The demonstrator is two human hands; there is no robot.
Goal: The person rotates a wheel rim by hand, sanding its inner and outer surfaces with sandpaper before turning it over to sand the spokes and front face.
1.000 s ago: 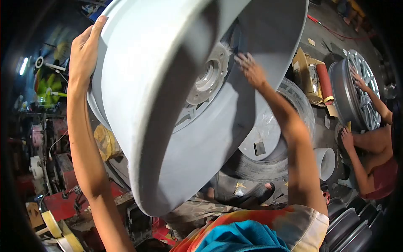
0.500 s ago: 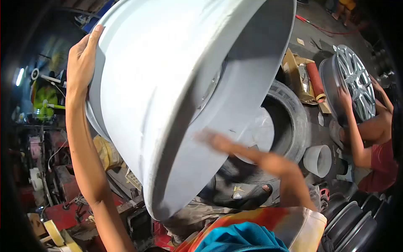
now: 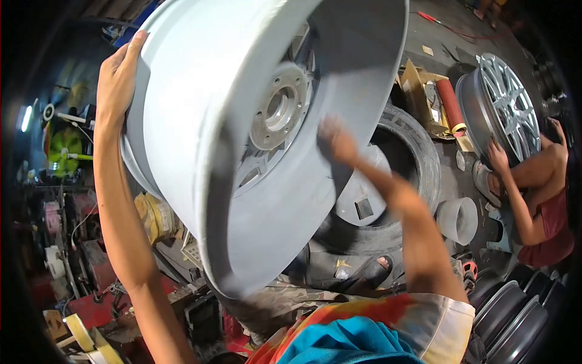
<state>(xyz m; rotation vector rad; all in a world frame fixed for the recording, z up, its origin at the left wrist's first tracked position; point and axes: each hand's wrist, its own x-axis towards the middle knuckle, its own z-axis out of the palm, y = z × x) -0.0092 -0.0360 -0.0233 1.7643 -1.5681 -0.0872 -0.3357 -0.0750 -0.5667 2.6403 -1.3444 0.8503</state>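
Note:
A large pale grey wheel rim (image 3: 176, 115) is tilted up in front of me, its open barrel facing right. The spoked centre and hub with bolt holes show deep inside it. My left hand (image 3: 121, 76) is closed on the rim's far left edge, thumb up along the lip. My right hand (image 3: 337, 138) is at the barrel's inner wall, smeared by motion, so its fingers and anything in them cannot be made out. Below it a round grey disc (image 3: 357, 182) with a small dark square piece (image 3: 364, 208) lies inside a tyre (image 3: 424, 164).
At right, a person in a dark red garment (image 3: 548, 230) holds a silver spoked wheel (image 3: 509, 103). A cardboard box (image 3: 415, 91) and a red roll (image 3: 451, 100) lie behind the tyre. Several dark rims (image 3: 515, 321) stand lower right; a green fan (image 3: 63, 145) is at left.
The wheel rim has turned, bringing its hub into view. My right hand has moved up and right along the inner wall. My left hand keeps its grip. The dark square piece is now uncovered.

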